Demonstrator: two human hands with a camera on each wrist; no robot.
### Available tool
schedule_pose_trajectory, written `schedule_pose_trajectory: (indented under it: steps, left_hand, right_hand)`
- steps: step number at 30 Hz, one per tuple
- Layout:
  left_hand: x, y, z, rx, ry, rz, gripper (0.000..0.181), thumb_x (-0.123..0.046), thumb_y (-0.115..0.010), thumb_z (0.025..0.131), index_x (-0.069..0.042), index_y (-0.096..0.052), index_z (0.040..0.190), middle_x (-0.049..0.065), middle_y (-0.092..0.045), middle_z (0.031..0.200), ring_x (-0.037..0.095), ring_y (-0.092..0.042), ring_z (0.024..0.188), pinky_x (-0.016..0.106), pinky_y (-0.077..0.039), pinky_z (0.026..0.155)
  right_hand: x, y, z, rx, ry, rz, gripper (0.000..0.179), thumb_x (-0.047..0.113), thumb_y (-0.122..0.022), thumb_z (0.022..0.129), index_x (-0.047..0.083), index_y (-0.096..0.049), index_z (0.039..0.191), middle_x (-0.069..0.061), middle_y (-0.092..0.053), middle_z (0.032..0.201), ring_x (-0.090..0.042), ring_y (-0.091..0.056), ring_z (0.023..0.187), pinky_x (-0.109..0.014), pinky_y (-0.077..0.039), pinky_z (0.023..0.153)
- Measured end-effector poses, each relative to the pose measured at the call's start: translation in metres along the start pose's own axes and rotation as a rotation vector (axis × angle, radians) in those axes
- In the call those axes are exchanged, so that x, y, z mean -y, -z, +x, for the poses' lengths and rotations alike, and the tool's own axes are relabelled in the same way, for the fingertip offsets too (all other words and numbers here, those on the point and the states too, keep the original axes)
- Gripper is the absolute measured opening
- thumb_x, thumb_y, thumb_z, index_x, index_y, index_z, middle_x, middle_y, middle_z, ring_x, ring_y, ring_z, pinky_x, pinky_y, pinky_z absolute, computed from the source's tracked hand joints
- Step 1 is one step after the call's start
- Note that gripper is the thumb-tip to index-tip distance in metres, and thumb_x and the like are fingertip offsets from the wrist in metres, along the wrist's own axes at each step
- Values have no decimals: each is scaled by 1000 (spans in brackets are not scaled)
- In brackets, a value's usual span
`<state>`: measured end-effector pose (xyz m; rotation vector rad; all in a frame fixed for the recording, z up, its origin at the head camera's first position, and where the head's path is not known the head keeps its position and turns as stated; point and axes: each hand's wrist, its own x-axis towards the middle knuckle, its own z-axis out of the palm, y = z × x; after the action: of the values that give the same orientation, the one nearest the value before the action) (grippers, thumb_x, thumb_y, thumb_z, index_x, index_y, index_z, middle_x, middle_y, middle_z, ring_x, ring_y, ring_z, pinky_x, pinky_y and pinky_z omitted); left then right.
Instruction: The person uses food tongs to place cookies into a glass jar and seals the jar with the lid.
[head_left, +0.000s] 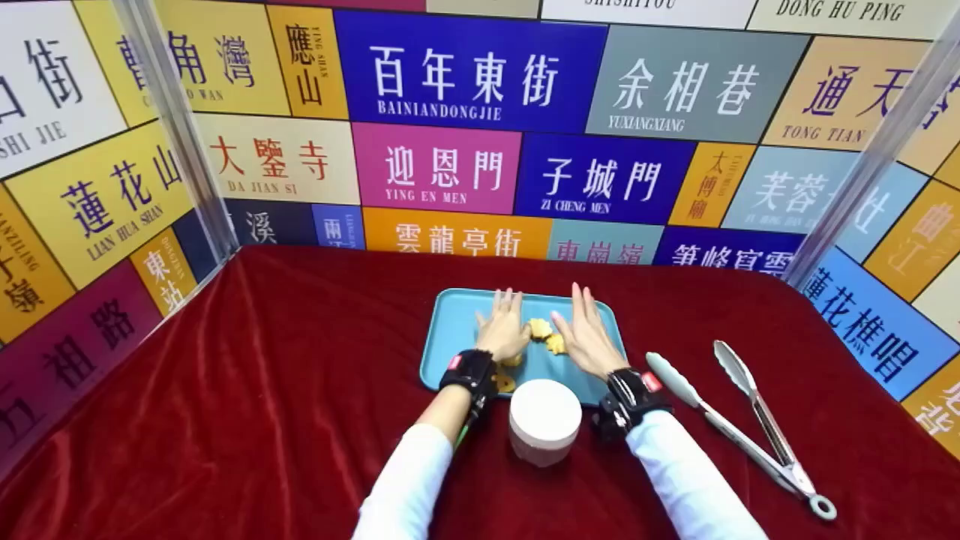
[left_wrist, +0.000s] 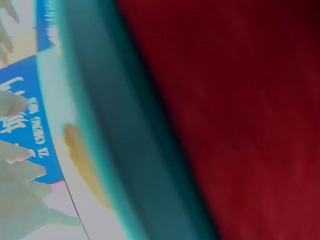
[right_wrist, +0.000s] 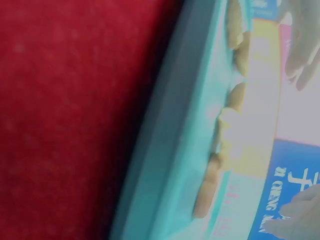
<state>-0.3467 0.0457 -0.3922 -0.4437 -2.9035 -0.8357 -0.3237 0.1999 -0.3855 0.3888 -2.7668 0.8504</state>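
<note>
Both hands reach over a light-blue tray [head_left: 450, 330] with fingers extended. The left hand [head_left: 504, 330] is over the tray's middle, its thumb side close to a yellow flower-shaped cookie [head_left: 540, 328]. Another yellow cookie [head_left: 556, 344] lies beside the fingers of the right hand [head_left: 589, 337], which is angled over the tray's right part. Partly hidden by the left wrist, a brown round cookie [head_left: 505, 383] lies near the tray's front edge. In the right wrist view, several cookies [right_wrist: 206, 192] show above the tray rim [right_wrist: 165, 150]. Neither hand holds anything.
A white-lidded jar [head_left: 545, 412] stands in front of the tray, between the forearms. Metal tongs [head_left: 742, 440] with pale tips lie spread to the right. Dark red cloth [head_left: 262, 390] covers the table. Panels with printed signs [head_left: 472, 71] enclose the back and sides.
</note>
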Motion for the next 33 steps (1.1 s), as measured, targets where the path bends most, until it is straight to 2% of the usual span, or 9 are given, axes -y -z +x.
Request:
schedule_pose_trajectory:
  steps: [3, 7, 10, 13, 16, 20, 27, 29, 33]
  left_hand:
    - [-3, 4, -7, -14, -32, -205, 45, -13, -47, 90, 0, -39, 132, 17, -40, 134, 28, -35, 124, 47, -29, 100]
    - [-4, 9, -19, 1, -157, -394, 30, -8, -49, 88, 3, -55, 115, 17, -60, 109, 25, -56, 99, 29, -45, 84]
    - [-2, 13, -30, 77, -258, -486, 22, -7, -50, 89, 4, -60, 106, 17, -64, 97, 26, -60, 88, 27, -48, 74]
    - [0, 15, -42, 191, -293, -572, 23, -9, -48, 91, 5, -59, 107, 19, -64, 94, 28, -61, 85, 32, -50, 72]
    - [2, 18, -53, 266, -287, -598, 27, -15, -47, 93, 4, -60, 106, 14, -65, 92, 21, -62, 81, 34, -51, 72]
    - [5, 22, -67, 297, -307, -570, 32, -25, -44, 94, -1, -65, 97, 0, -61, 81, 7, -54, 75, 23, -46, 70]
    - [11, 29, -88, 451, -250, -621, 45, -44, -35, 94, -16, -53, 124, -1, -56, 119, 7, -48, 108, 29, -37, 93]
    - [13, 31, -92, 492, -276, -552, 45, -42, -36, 94, -16, -49, 128, -1, -53, 124, 7, -45, 113, 29, -34, 96]
    - [18, 30, -95, 558, -412, -490, 50, -26, -60, 85, -10, -44, 129, -2, -53, 118, 7, -48, 106, 24, -38, 91]
  right_hand:
    - [4, 5, -9, -21, 42, 66, 63, 31, -36, 96, -5, -9, 140, -29, -14, 142, -38, -17, 130, -48, -18, 105]
    - [12, 12, -24, -23, 73, 122, 59, 32, -38, 95, -2, -18, 139, -24, -26, 140, -36, -30, 126, -48, -27, 101]
    - [18, 15, -38, 18, 90, 144, 57, 34, -41, 94, -1, -26, 137, -21, -35, 136, -34, -38, 120, -47, -33, 97]
    - [23, 16, -53, 78, 112, 158, 57, 36, -43, 93, 0, -30, 136, -18, -39, 133, -32, -44, 114, -46, -37, 93]
    - [27, 16, -66, 133, 156, 199, 57, 36, -45, 93, 1, -31, 135, -18, -40, 133, -31, -46, 112, -45, -40, 90]
    - [31, 16, -78, 188, 224, 215, 52, 31, -44, 94, 1, -32, 135, -17, -40, 133, -30, -48, 110, -45, -42, 89]
    - [37, 18, -97, 209, 302, 78, 51, 35, -44, 93, 3, -37, 132, -10, -46, 128, -23, -44, 116, -43, -37, 95]
    - [39, 18, -102, 202, 335, 34, 52, 39, -46, 91, 5, -40, 130, -7, -47, 126, -21, -43, 116, -41, -37, 95]
    - [43, 18, -109, 143, 371, -55, 58, 47, -52, 85, 6, -45, 126, -4, -50, 118, -16, -50, 106, -36, -44, 86]
